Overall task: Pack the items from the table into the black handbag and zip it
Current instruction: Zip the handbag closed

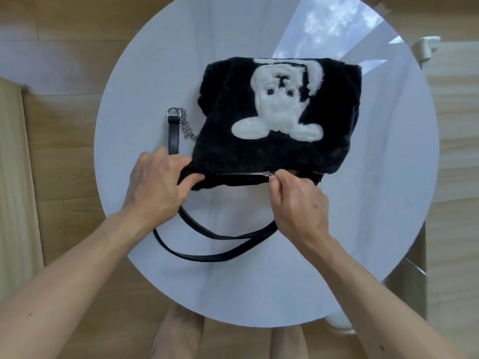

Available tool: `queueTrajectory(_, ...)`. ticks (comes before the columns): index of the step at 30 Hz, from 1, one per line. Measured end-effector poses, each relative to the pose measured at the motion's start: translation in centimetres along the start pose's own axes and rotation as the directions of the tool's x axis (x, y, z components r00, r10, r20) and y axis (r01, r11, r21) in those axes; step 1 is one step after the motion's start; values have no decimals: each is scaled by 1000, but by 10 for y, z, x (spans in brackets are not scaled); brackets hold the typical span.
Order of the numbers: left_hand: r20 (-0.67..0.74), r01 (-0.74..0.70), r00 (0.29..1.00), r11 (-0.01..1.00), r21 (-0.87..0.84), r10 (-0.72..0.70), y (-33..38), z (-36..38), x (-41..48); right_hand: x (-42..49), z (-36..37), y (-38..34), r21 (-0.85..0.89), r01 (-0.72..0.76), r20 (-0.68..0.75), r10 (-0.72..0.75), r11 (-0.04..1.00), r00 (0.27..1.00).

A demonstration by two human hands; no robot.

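Handbag flat, mouth nearside, zip running left-right.

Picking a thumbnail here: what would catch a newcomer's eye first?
The fluffy black handbag with its white bear patch lies centred on the round white table. At its near edge the right hand pinches the zipper pull while the left hand grips the bag's left corner.

A fluffy black handbag bearing a white bear patch is being kept flat on the round table; its zipper is being shown roughly half closed, its strap looped alongside.
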State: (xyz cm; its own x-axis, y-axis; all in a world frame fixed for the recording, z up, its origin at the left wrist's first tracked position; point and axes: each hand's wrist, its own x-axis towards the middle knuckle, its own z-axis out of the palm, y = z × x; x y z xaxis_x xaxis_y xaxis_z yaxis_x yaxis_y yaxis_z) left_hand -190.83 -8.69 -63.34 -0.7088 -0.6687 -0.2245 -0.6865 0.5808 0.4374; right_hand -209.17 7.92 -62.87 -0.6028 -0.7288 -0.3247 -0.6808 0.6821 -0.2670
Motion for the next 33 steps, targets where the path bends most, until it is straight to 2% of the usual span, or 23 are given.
queueTrajectory(2,-42,3,999,999,48,-1,-2,-4,5,4,-9,30,-18,-116,-77,115,993,990)
queueTrajectory(4,-17,15,1000,995,96,-14,-1,-4,12,2,-16,56,-28,-186,-111,182,982,977)
queueTrajectory(7,30,59,997,985,165,-65,7,1,19,-9,-17,73,41,-151,-60,153,988,986)
queueTrajectory(10,-46,113,993,984,138,-108,25,9,20,-15,-12,76,263,-72,-12,78,962,997)
queueTrajectory(11,-75,73,995,992,106,-65,33,10,17,-16,-10,77,323,-65,-3,70,944,998)
queueTrajectory(13,-85,-98,991,992,79,104,59,17,17,-15,-8,81,395,-103,-12,117,913,993)
queueTrajectory(15,-41,-231,971,971,60,234,86,29,21,-11,-6,89,464,-185,-71,245,866,967)
queueTrajectory(17,-20,-303,952,951,57,305,111,42,30,-4,-6,99,511,-233,-112,333,828,936)
queueTrajectory(21,41,-356,934,925,132,354,141,70,51,23,-8,114,551,-186,6,219,813,976)
queueTrajectory(24,75,-350,937,913,208,342,144,79,61,41,-14,118,525,-127,12,141,842,990)
queueTrajectory(27,67,-360,933,913,190,354,143,76,69,50,-31,125,553,-56,58,28,832,998)
queueTrajectory(30,68,-362,932,923,130,356,139,70,76,46,-48,129,690,-37,128,-72,723,989)
queueTrajectory(31,81,-369,929,924,101,362,137,68,78,45,-51,131,741,-57,151,-83,669,985)
queueTrajectory(33,118,-391,916,919,47,383,135,66,80,45,-56,136,769,-130,216,-62,625,974)
